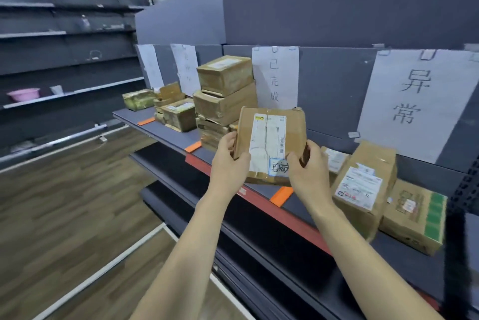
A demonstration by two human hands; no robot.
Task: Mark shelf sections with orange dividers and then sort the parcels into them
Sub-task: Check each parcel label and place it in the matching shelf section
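I hold a flat cardboard parcel (269, 143) with a white shipping label, tilted up above the grey shelf (178, 135). My left hand (228, 161) grips its left edge and my right hand (308, 169) grips its lower right corner. Three orange dividers lie on the shelf's front edge: one far left (146, 121), one in the middle (193, 147) and one below the parcel (281, 195). A stack of three parcels (225, 96) stands just left of the held one. Smaller parcels (176, 112) sit further left. Two boxes (363, 187) stand at the right.
Paper signs hang on the back panel above each section, one behind the held parcel (276, 77) and a large one at the right (412, 101). Lower shelves (233, 216) jut out below. A wooden floor aisle (64, 203) lies at the left, with other dark shelving (64, 60) beyond.
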